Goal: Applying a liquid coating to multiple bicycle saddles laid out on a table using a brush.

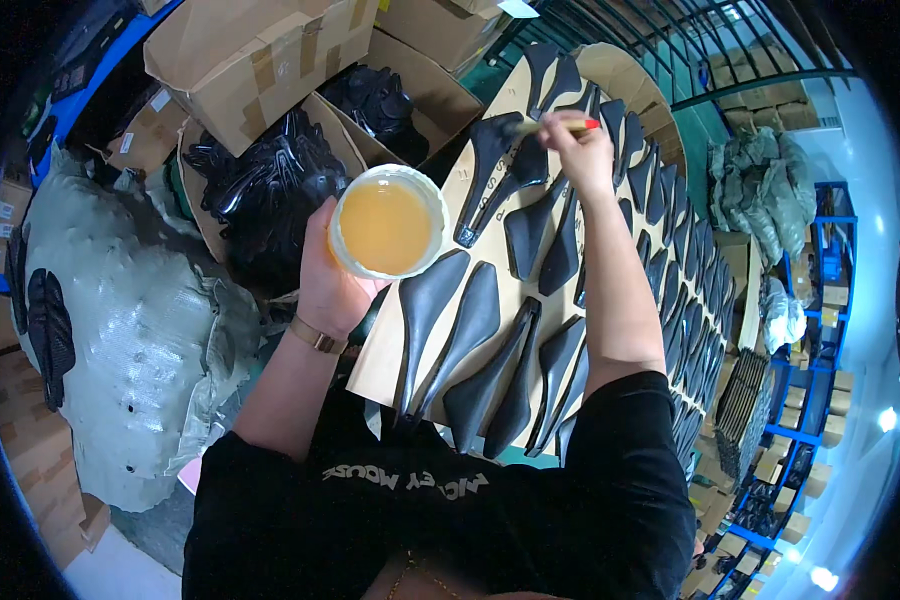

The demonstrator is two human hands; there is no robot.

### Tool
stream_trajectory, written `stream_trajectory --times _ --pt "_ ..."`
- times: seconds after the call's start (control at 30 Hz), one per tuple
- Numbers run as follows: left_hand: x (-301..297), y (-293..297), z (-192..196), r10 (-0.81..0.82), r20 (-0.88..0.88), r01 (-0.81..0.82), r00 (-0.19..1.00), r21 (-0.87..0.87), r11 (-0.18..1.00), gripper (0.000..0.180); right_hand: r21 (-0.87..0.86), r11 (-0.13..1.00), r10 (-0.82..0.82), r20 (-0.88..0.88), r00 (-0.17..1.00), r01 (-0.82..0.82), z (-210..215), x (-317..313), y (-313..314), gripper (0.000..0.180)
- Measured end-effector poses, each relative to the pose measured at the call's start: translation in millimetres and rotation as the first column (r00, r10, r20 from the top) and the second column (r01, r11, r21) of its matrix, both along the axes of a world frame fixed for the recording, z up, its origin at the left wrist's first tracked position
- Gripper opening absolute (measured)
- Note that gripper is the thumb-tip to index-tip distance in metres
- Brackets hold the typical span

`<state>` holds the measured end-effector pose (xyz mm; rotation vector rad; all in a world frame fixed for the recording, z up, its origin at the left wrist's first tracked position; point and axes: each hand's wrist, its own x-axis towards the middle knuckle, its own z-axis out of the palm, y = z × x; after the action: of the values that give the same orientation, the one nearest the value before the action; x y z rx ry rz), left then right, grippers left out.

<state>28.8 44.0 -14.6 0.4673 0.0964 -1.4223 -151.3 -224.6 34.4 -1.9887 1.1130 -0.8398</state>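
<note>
My left hand (320, 275) is wrapped round a round white tub (440, 215) that holds a cloudy amber liquid. The tub is level, just off the left edge of a cardboard-topped table (380, 350). Over the far part of the table, my right hand (582, 158) grips a brush (591, 124) with a red-tipped handle. Its bristles point left and reach a black bicycle saddle (492, 148); whether they press on it is hard to tell. Many more black saddles (432, 300) lie in rows, their noses pointing toward me.
Open cardboard boxes (260, 60) and glossy black parts (275, 175) stand at the far left. A bulging grey sack (140, 320) sits left of me. Green metal bars (750, 85) rise behind the table. Blue shelving (835, 300) with boxes lines the right side.
</note>
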Motion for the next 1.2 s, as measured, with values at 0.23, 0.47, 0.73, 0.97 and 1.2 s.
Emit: stream_trajectory --times 0.23,0.47,0.73,0.97,1.2 --pt "-2 2 8 -0.005 0.036 0.004 0.999 0.028 1.0 0.056 0.153 0.984 -0.124 0.224 0.967 0.091 11 -16 23 0.015" --pt "-3 17 21 -0.055 0.012 0.054 0.998 0.039 0.998 0.056 0.41 0.911 -0.075 0.273 0.959 -0.045 46 -42 79 0.016" --pt "-22 21 42 -0.209 -0.009 0.205 0.978 -0.162 0.965 0.053 0.301 0.943 0.104 0.128 0.986 -0.139 104 -113 173 0.01" --pt "-67 13 65 -0.428 0.046 0.43 0.903 -0.064 0.9 0.053 -0.091 0.994 0.107 0.619 0.778 -0.064 185 -139 248 0.019" --pt "-137 17 71 -0.656 0.029 0.654 0.754 -0.127 0.746 0.054 -0.118 0.985 -0.103 0.165 0.981 0.123 180 -162 296 0.012"
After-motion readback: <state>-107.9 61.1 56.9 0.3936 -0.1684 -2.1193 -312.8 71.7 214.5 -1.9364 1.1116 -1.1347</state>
